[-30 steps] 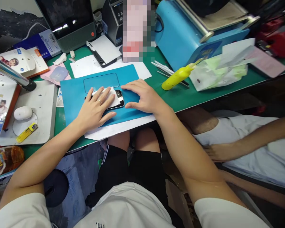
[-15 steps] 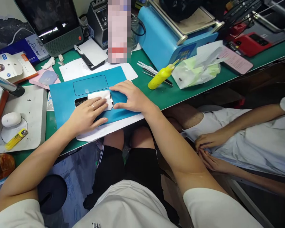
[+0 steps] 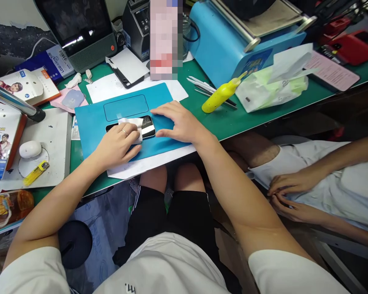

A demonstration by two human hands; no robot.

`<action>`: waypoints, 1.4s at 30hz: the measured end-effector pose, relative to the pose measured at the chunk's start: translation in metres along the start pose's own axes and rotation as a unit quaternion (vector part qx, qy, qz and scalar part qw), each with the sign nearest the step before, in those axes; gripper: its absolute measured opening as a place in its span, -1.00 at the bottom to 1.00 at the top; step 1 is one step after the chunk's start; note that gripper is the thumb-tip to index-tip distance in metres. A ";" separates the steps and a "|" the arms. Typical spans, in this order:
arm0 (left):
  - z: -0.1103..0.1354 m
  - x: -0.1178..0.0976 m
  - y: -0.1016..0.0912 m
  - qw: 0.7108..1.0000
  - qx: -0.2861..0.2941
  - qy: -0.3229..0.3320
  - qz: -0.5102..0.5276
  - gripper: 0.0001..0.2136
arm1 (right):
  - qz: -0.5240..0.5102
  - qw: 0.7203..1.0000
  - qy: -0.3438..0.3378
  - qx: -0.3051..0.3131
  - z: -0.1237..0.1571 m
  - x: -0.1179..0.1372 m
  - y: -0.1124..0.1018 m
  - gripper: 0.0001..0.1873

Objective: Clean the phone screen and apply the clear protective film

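A black phone (image 3: 147,125) lies flat on a blue work mat (image 3: 92,122) on the green bench. My left hand (image 3: 118,143) presses a white cloth (image 3: 131,123) onto the phone's screen, fingers curled over the cloth. My right hand (image 3: 178,122) rests on the mat at the phone's right end, fingers spread and touching its edge. The left part of the phone is hidden under the cloth and my left hand.
A yellow squeeze bottle (image 3: 219,98) and tweezers (image 3: 202,85) lie right of the mat, with plastic bags (image 3: 270,87) and a blue machine (image 3: 230,45) behind. A lighter (image 3: 35,173) and white earbud case (image 3: 30,149) sit at left. Another person's hands (image 3: 290,194) rest at right.
My left hand has slid the cloth leftward along the phone, uncovering its right end. My right hand stays at the phone's right edge. The camera view shifted slightly.
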State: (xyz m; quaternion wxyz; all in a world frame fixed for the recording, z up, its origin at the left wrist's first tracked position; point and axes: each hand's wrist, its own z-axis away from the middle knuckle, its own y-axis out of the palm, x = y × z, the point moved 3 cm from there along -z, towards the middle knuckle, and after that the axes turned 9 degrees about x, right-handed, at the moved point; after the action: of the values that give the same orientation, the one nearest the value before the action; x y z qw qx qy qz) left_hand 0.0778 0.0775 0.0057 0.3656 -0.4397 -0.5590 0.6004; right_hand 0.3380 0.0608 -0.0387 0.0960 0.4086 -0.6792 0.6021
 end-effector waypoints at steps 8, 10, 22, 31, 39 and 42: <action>0.007 0.006 0.000 0.997 -0.022 -0.067 -0.035 -0.59 | 0.009 1.000 -0.022 -0.017 0.005 -0.001 0.001 0.10; 0.008 0.007 0.000 0.997 -0.010 -0.061 -0.038 -0.59 | 0.012 1.000 -0.014 -0.018 0.005 -0.002 0.001 0.09; 0.006 0.007 0.002 1.000 0.016 -0.013 -0.007 -0.58 | 0.001 1.000 -0.007 -0.008 0.003 -0.004 0.001 0.10; 0.001 0.004 0.002 0.998 0.039 0.046 0.023 -0.37 | 0.003 1.000 -0.005 -0.003 0.003 -0.002 0.001 0.04; 0.003 0.007 0.001 0.999 0.034 -0.001 -0.016 -0.30 | 0.001 1.000 0.003 -0.004 0.002 -0.001 0.000 0.04; 0.003 0.006 0.001 0.999 0.034 0.038 -0.003 -0.33 | 0.001 1.000 0.000 -0.008 0.001 0.000 0.000 0.02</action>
State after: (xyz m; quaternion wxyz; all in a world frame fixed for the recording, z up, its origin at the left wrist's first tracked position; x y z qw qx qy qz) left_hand 0.0729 0.0815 0.0039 0.4027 -0.4482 -0.5252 0.6009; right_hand 0.3384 0.0595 -0.0388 0.0989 0.4073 -0.6843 0.5967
